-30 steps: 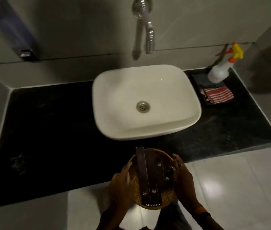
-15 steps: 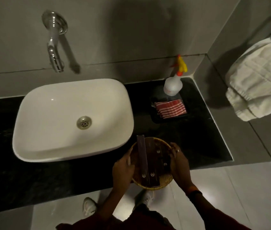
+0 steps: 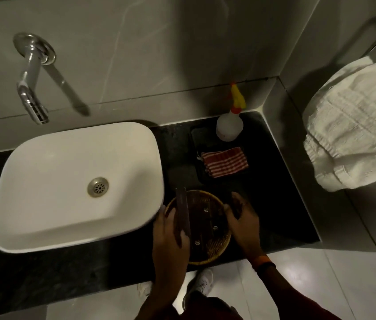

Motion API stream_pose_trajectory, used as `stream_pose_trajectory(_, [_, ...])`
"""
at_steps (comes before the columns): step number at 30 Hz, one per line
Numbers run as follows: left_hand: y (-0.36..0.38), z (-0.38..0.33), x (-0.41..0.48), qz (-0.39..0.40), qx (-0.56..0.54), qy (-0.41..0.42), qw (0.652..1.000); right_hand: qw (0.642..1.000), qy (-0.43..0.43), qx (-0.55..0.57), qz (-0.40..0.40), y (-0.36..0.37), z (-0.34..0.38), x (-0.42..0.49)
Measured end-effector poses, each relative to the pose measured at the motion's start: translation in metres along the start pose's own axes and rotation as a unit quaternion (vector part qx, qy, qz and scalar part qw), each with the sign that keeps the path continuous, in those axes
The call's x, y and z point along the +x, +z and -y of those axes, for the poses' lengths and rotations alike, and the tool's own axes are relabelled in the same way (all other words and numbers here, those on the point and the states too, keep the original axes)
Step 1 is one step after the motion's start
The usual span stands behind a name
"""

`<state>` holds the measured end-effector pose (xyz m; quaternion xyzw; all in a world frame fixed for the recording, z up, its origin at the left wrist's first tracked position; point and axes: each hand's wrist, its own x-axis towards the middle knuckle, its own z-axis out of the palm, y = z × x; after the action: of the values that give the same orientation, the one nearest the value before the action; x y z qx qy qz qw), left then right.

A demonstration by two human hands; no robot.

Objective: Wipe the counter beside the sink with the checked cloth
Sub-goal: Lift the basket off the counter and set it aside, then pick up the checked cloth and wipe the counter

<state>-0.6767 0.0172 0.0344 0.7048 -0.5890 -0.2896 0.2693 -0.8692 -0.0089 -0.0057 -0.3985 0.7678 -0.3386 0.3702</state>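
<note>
Chrome gleams at far left, where a curved tap (image 3: 31, 88) juts from the grey tiled wall over a white, rounded-rectangular ceramic sink (image 3: 44, 176) with a round metal drain (image 3: 97, 187). The basin sits on a black, speckled stone surface (image 3: 274, 199) that runs to the right-hand wall.

Just right of the basin, at the front edge of the surface, a person's left hand (image 3: 171, 234) curls its fingers around the left rim of a round woven basket (image 3: 217, 248); the grip is closed on the rim. Long, flat dark pieces with small pale marks lie across the basket, one standing on edge beside that hand; what they are cannot be told.

The right hand (image 3: 243, 221) presses against the basket's right rim, fingers bent over it, so the basket is clasped between both hands. An orange band (image 3: 262, 259) circles the right wrist above a dark red sleeve.

Behind the basket and apart from it, the checked cloth (image 3: 225, 161), red-and-white and folded into a rough rectangle, lies in a shallow black tray (image 3: 202, 137) on the surface, touched by neither hand. At the back of the same tray stands a translucent white plastic spray bottle (image 3: 228, 128) with a yellow trigger head.

At far right, a cream ribbed towel (image 3: 353, 135) hangs in soft folds against the side wall. Pale glossy floor tiles and a white shoe (image 3: 202, 281) show below the edge of the surface.
</note>
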Motion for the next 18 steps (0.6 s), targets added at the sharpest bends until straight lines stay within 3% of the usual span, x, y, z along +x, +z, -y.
stream_pose_trajectory(3, [0.019,-0.034,0.027,-0.019,-0.021,0.068,0.997,1.000,-0.007,0.019,-0.019,-0.016,0.016,0.036])
stream_pose_trajectory(8, [0.067,-0.085,0.136,0.126,-0.072,0.048,0.988,0.994,-0.060,-0.092,-0.028,-0.024,0.046,0.128])
stream_pose_trajectory(11, [0.100,-0.094,0.183,0.175,-0.046,-0.002,0.983,0.986,-0.008,-0.169,0.002,-0.020,0.049,0.168])
stream_pose_trajectory(15, [0.133,-0.090,0.206,0.130,-0.043,-0.104,0.985,0.962,0.014,-0.272,0.025,-0.009,0.040,0.189])
stream_pose_trajectory(18, [0.137,-0.094,0.212,0.095,-0.072,-0.161,0.980,0.963,-0.008,-0.271,-0.008,-0.009,0.042,0.193])
